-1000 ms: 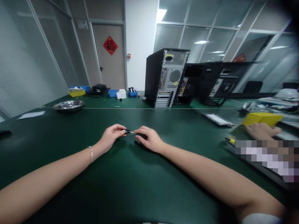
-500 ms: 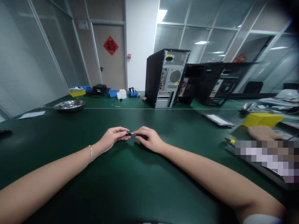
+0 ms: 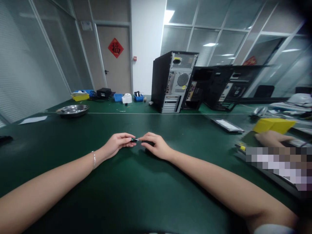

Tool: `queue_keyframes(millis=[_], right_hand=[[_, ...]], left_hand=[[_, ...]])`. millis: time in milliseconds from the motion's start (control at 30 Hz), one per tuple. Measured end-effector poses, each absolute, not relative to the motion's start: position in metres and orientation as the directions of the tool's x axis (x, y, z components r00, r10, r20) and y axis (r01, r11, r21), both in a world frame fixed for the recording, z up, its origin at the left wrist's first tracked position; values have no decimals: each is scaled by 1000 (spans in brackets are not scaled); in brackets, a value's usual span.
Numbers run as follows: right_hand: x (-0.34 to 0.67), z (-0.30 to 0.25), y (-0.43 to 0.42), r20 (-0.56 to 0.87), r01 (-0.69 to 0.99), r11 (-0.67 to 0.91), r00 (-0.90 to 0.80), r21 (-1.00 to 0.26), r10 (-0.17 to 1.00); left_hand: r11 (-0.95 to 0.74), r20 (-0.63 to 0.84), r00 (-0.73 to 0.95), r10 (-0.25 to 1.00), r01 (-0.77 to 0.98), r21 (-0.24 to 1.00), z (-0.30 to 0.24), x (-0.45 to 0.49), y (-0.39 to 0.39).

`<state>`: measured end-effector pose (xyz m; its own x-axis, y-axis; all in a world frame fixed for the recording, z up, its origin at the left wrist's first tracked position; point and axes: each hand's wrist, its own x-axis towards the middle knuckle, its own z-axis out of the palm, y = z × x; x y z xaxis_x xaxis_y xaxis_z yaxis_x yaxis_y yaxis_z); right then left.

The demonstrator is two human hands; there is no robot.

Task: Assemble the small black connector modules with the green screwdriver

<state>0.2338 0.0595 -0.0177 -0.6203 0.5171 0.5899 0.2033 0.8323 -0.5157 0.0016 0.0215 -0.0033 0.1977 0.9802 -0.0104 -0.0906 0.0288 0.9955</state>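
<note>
My two hands meet over the middle of the green table (image 3: 136, 195). My left hand (image 3: 117, 143), with a thin bracelet at the wrist, pinches a small dark part (image 3: 133, 140) between thumb and fingertips. My right hand (image 3: 156, 144) is closed round the black handle of a small screwdriver (image 3: 144, 141). Its thin metal tip points left and touches the small part. Both hands rest low on the table top.
A black computer tower (image 3: 172, 81) stands at the back, with an opened case (image 3: 219, 86) to its right. A metal bowl (image 3: 72, 110) and small blue and yellow bins (image 3: 80, 96) lie far left. Another person's hand (image 3: 270, 139) rests by a yellow box (image 3: 274, 125) on the right.
My hands have dropped slightly toward me and the left fingers have shifted on the small part. The other person's hand at the right has moved a little.
</note>
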Motion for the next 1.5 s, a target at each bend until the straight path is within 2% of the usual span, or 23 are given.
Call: queue_keyframes(millis=[367,800,967,1133,1333,1500], right_hand=[[233,-19,60,548,258,817,-634,-515,546],[233,-17,60,550,203,818,-651,-539,524],[232,-16,60,542,226,808,-641,-544,543],[232,-16,59,545,238,810,-635,-536,547],[232,-17,60,551,235,813,-633,-532,544],[232,-16,59,577,231,823,-615,-519,537]], left_hand=[[-15,29,125,992,-113,994,-5,6,21],[-9,27,203,979,-88,996,-9,1,24],[-102,110,81,991,-96,990,-14,4,26],[-79,88,48,995,-155,985,-15,6,28],[-136,138,15,990,-68,988,-15,7,28],[-184,172,100,980,136,973,-13,7,26]])
